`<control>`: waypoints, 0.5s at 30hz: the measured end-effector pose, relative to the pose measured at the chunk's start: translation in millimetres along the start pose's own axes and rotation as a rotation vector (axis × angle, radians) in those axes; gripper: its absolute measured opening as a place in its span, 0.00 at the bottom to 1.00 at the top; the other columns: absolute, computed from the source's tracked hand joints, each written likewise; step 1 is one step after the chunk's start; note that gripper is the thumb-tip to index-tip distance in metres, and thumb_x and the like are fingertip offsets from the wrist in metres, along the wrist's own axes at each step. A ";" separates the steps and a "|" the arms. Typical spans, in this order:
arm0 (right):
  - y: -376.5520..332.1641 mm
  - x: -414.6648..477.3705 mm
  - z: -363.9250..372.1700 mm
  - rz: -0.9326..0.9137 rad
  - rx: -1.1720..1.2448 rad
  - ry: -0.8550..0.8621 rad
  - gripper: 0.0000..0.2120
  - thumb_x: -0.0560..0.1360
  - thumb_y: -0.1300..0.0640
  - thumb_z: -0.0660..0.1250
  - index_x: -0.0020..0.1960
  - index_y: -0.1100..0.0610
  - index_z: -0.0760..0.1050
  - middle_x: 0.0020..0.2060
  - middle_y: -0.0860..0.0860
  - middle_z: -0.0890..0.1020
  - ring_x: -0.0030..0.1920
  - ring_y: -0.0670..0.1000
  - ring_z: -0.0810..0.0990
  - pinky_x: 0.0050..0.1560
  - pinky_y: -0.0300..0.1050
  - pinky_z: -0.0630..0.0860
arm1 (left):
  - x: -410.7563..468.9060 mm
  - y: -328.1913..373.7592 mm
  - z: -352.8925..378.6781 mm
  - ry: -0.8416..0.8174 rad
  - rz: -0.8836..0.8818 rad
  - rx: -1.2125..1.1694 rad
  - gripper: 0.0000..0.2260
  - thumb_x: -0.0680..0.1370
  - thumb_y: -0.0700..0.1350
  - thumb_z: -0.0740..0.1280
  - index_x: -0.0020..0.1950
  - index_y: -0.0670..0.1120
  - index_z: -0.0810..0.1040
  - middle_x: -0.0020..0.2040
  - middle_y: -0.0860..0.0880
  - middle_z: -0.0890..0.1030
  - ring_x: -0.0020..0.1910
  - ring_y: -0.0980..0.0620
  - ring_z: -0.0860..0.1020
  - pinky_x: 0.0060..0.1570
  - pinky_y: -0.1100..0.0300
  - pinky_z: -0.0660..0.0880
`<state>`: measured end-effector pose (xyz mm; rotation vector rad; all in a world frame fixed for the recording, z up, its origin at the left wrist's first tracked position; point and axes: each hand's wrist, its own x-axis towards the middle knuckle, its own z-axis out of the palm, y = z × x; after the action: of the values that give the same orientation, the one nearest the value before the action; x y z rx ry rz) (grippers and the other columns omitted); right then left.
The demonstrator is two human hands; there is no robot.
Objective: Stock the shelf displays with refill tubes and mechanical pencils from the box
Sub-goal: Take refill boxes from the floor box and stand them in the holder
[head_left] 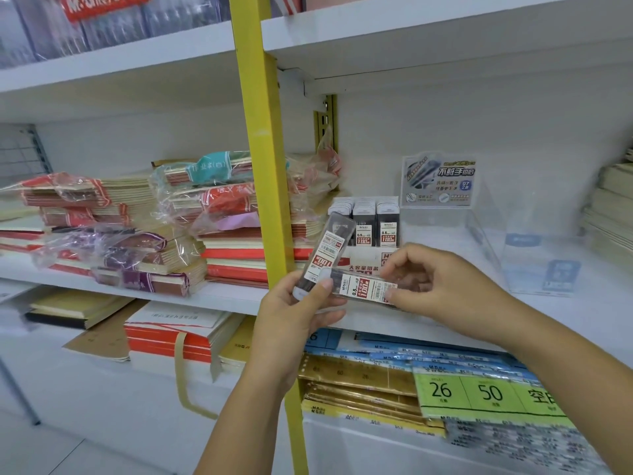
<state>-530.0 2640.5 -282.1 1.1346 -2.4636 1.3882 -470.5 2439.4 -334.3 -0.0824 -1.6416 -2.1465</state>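
Observation:
My left hand (294, 313) grips the lower end of a clear refill tube (330, 248) that stands tilted up and to the right, with a white and red label. A second refill tube (359, 286) lies level across it, pinched at its right end by my right hand (435, 282); my left thumb rests on its left end. Just behind, on the middle shelf, a small display (373, 224) holds rows of upright refill tubes. To its right stands a clear acrylic display case (493, 228) with a printed header card; it looks empty.
A yellow upright post (265, 159) divides the shelving, just left of my hands. Wrapped notebook stacks (178, 221) fill the middle shelf on the left. Below are more notebooks (171, 337) and blue and gold paper packs (394, 371). A paper stack (613, 207) sits far right.

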 end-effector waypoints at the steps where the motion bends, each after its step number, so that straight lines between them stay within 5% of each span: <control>1: -1.7 -1.0 3.5 -0.006 -0.057 0.007 0.09 0.69 0.54 0.75 0.46 0.43 0.79 0.41 0.46 0.83 0.41 0.48 0.80 0.45 0.43 0.78 | -0.1 0.3 0.7 0.003 0.008 0.017 0.17 0.71 0.50 0.73 0.58 0.48 0.81 0.50 0.46 0.87 0.47 0.48 0.86 0.39 0.63 0.81; 4: -5.5 -1.6 14.7 -0.046 -0.120 0.011 0.13 0.71 0.53 0.74 0.49 0.38 0.76 0.43 0.40 0.81 0.41 0.49 0.79 0.45 0.45 0.78 | -0.1 -0.1 4.0 -0.004 0.022 0.060 0.15 0.73 0.50 0.72 0.59 0.48 0.81 0.50 0.47 0.86 0.47 0.49 0.85 0.39 0.61 0.81; 9: -10.1 2.0 16.3 -0.032 0.024 -0.064 0.34 0.75 0.64 0.69 0.60 0.26 0.64 0.46 0.36 0.77 0.43 0.45 0.83 0.40 0.49 0.83 | 1.4 -6.1 6.5 0.012 -0.011 0.056 0.08 0.82 0.48 0.63 0.58 0.51 0.80 0.42 0.53 0.83 0.40 0.55 0.82 0.41 0.60 0.81; 11: -13.8 8.3 6.9 -0.051 0.190 0.011 0.39 0.75 0.67 0.67 0.64 0.24 0.61 0.49 0.37 0.80 0.47 0.44 0.84 0.40 0.45 0.83 | 3.0 -7.4 4.2 0.011 -0.010 0.105 0.08 0.84 0.46 0.61 0.57 0.54 0.79 0.40 0.56 0.82 0.38 0.56 0.82 0.41 0.60 0.81; 15: -23.8 35.4 -21.3 -0.182 0.154 0.352 0.30 0.74 0.66 0.69 0.58 0.31 0.68 0.51 0.44 0.81 0.46 0.41 0.83 0.40 0.33 0.78 | 5.5 -7.0 -1.1 0.018 0.028 0.237 0.08 0.84 0.48 0.61 0.56 0.60 0.78 0.43 0.54 0.83 0.38 0.57 0.80 0.37 0.64 0.78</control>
<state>-545.7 2629.8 -238.4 1.0080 -1.9924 1.5863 -477.8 2438.2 -339.3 -0.0142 -1.8592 -1.9110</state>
